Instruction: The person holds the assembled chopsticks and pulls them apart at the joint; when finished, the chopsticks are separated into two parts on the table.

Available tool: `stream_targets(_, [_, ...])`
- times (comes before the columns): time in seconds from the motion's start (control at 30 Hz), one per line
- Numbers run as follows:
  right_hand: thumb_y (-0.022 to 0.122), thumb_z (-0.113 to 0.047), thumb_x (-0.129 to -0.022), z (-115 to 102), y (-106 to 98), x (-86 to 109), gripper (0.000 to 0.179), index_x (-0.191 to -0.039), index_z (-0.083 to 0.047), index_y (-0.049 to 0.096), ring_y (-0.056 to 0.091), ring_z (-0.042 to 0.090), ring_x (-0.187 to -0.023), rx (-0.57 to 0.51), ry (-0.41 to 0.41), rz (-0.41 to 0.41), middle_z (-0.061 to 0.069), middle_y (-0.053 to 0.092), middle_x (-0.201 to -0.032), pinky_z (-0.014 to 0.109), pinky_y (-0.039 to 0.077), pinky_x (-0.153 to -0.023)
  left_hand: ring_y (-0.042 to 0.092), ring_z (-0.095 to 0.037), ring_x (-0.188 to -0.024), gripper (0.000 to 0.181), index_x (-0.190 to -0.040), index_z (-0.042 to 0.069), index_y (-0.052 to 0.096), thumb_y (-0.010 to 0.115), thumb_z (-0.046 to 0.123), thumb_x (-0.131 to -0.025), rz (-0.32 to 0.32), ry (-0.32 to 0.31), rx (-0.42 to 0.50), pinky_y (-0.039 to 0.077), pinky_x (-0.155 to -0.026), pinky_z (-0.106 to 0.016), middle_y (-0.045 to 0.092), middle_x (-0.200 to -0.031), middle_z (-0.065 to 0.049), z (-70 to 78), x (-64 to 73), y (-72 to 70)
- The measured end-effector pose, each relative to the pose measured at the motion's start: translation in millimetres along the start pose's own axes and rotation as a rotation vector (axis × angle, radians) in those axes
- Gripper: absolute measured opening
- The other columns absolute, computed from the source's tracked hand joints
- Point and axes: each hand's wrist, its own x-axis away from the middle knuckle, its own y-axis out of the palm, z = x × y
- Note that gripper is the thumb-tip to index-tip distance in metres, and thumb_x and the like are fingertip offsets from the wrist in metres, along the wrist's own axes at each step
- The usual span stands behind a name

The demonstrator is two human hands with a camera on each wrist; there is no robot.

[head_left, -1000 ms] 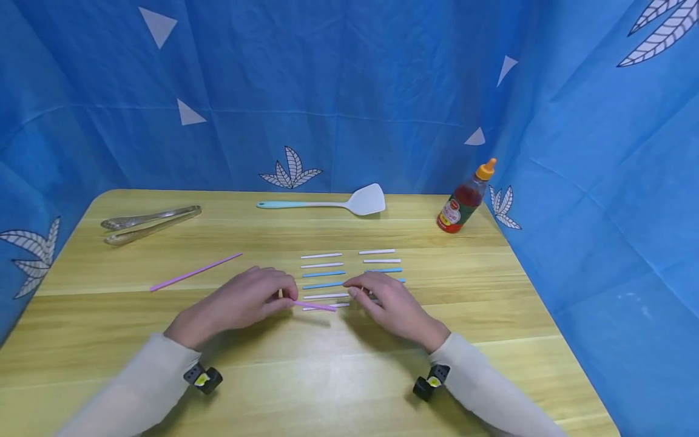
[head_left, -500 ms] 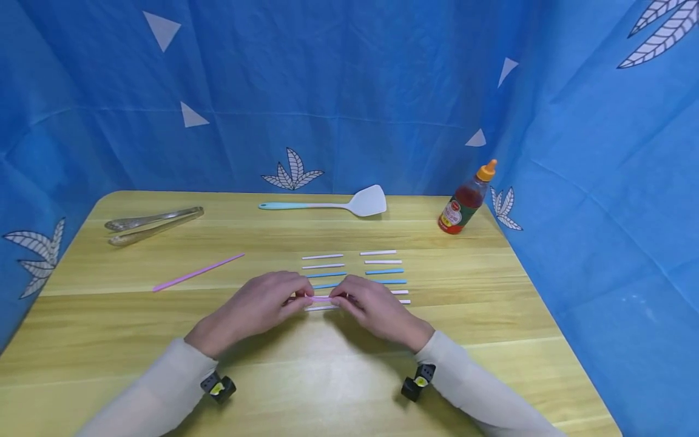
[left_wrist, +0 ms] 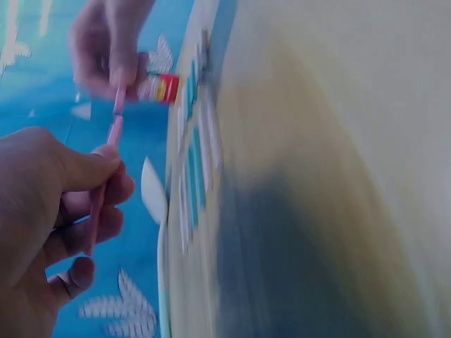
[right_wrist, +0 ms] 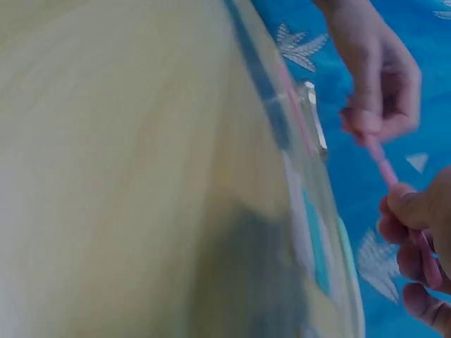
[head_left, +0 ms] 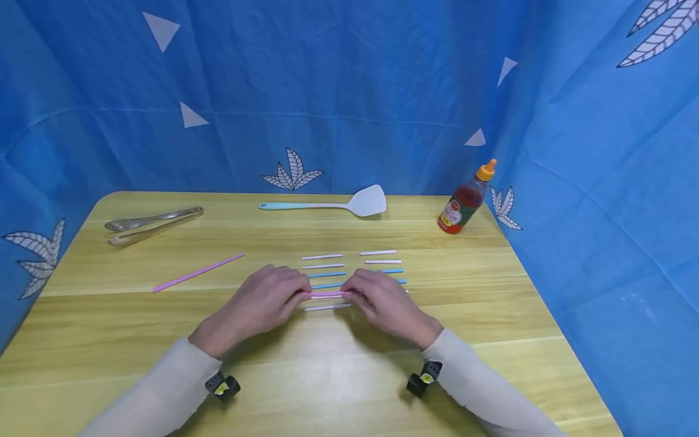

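Observation:
A pink straw (head_left: pixel 326 294) spans the gap between both hands above the wooden table. My left hand (head_left: pixel 264 306) pinches its left end between thumb and fingers; my right hand (head_left: pixel 390 309) pinches the right end. In the left wrist view, a step in thickness shows along the pink straw (left_wrist: pixel 115 132) between the hands. Below and behind lie short straw pieces in two columns: white pieces (head_left: pixel 323 266), blue pieces (head_left: pixel 327 275) and a white piece (head_left: pixel 327 308) nearest me. The right hand hides part of the right column.
Another, longer pink straw (head_left: pixel 198 273) lies at the left. Behind it are metal tongs (head_left: pixel 155 226). A white spatula with a mint handle (head_left: pixel 322 205) lies along the back, and a red sauce bottle (head_left: pixel 463 203) stands at the back right. Blue cloth (head_left: pixel 338 91) hangs behind the table.
My right hand has come over and taken hold of the pink straw, which hung from the left hand alone. Since then, the hands have drawn slightly apart, showing more of it.

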Motion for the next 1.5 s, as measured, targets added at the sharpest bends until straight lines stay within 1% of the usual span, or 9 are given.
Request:
stream_targets(0.13, [0.076, -0.018, -0.104, 23.3, -24.3, 17.7, 0.004, -0.106, -0.016, 0.079, 0.058, 0.007, -0.078, 0.025, 0.114, 0.088, -0.007, 0.069, -0.092, 0.029, 0.052, -0.069, 0.061, -0.008, -0.079, 0.005, -0.098, 0.021, 0.077, 0.077, 0.021, -0.103, 0.064, -0.097, 0.030, 0.057, -0.084, -0.045, 0.072, -0.087, 0.011, -16.3, 11.2, -13.8])
stream_targets(0.23, [0.078, -0.017, -0.102, 39.9, -40.1, 36.0, 0.005, -0.106, -0.018, 0.080, 0.060, 0.007, -0.082, 0.004, 0.220, 0.096, -0.007, 0.068, -0.095, 0.031, 0.053, -0.072, 0.066, -0.011, -0.084, 0.002, -0.103, 0.020, 0.081, 0.079, 0.020, -0.102, 0.083, -0.162, 0.071, 0.059, -0.087, -0.048, 0.076, -0.092, 0.009, -26.3, 18.9, -21.8])
stream_targets(0.33, [0.077, -0.017, -0.103, 48.9, -45.9, 50.6, 0.009, -0.110, -0.019, 0.082, 0.062, 0.008, -0.089, -0.024, 0.249, 0.055, -0.007, 0.070, -0.104, 0.033, 0.056, -0.077, 0.070, -0.015, -0.094, 0.008, -0.109, 0.019, 0.082, 0.077, 0.021, -0.104, 0.042, -0.190, 0.079, 0.060, -0.090, -0.046, 0.077, -0.102, 0.005, -27.6, 21.7, -21.4])
stream_targets(0.47, [0.076, -0.015, -0.104, 51.8, -42.9, 62.6, 0.014, -0.115, -0.021, 0.082, 0.061, 0.007, -0.091, -0.055, 0.239, 0.005, -0.009, 0.071, -0.108, 0.032, 0.055, -0.079, 0.070, -0.016, -0.099, 0.010, -0.112, 0.018, 0.081, 0.075, 0.021, -0.105, -0.036, -0.206, 0.074, 0.061, -0.092, -0.045, 0.075, -0.106, 0.004, -17.3, 22.5, -11.3])
stream_targets(0.67, [0.079, -0.016, -0.101, 49.7, -36.3, 71.4, 0.012, -0.111, -0.022, 0.078, 0.058, 0.006, -0.088, -0.034, 0.217, -0.068, -0.012, 0.070, -0.100, 0.030, 0.054, -0.078, 0.063, -0.006, -0.089, 0.008, -0.110, 0.022, 0.081, 0.076, 0.023, -0.104, -0.113, -0.121, 0.060, 0.059, -0.082, -0.035, 0.072, -0.103, 0.010, 4.7, 17.6, 9.0])
stream_targets(0.87, [0.084, -0.017, -0.097, 46.1, -26.3, 73.5, 0.010, -0.105, -0.018, 0.080, 0.063, 0.006, -0.087, 0.033, 0.127, -0.095, -0.009, 0.072, -0.099, 0.034, 0.058, -0.082, 0.065, -0.009, -0.085, 0.004, -0.102, 0.022, 0.080, 0.078, 0.025, -0.103, -0.104, -0.023, -0.030, 0.054, -0.079, -0.035, 0.075, -0.098, 0.009, 26.3, 5.1, 26.8])
stream_targets(1.13, [0.086, -0.019, -0.095, 44.6, -16.7, 76.2, 0.010, -0.104, -0.020, 0.082, 0.068, 0.010, -0.092, 0.111, 0.096, -0.075, -0.008, 0.075, -0.103, 0.039, 0.057, -0.084, 0.068, -0.014, -0.091, 0.008, -0.097, 0.025, 0.077, 0.078, 0.030, -0.102, -0.060, -0.001, -0.118, 0.044, -0.075, -0.031, 0.074, -0.095, 0.009, 44.1, -6.3, 47.9])
stream_targets(1.3, [0.086, -0.020, -0.096, 43.0, -13.0, 75.8, 0.010, -0.106, -0.021, 0.082, 0.070, 0.011, -0.095, 0.129, 0.105, -0.073, -0.008, 0.076, -0.104, 0.039, 0.056, -0.085, 0.065, -0.015, -0.088, 0.010, -0.094, 0.024, 0.075, 0.081, 0.029, -0.099, -0.022, 0.021, -0.160, 0.044, -0.075, -0.032, 0.074, -0.092, 0.009, 46.9, -8.4, 55.0])
stream_targets(1.5, [0.085, -0.021, -0.097, 40.8, -9.4, 71.3, 0.010, -0.107, -0.021, 0.082, 0.070, 0.011, -0.098, 0.136, 0.088, -0.072, -0.008, 0.076, -0.105, 0.039, 0.055, -0.086, 0.062, -0.015, -0.085, 0.010, -0.094, 0.023, 0.074, 0.082, 0.027, -0.098, -0.024, 0.017, -0.168, 0.043, -0.073, -0.031, 0.074, -0.092, 0.009, 46.5, -8.8, 57.6])
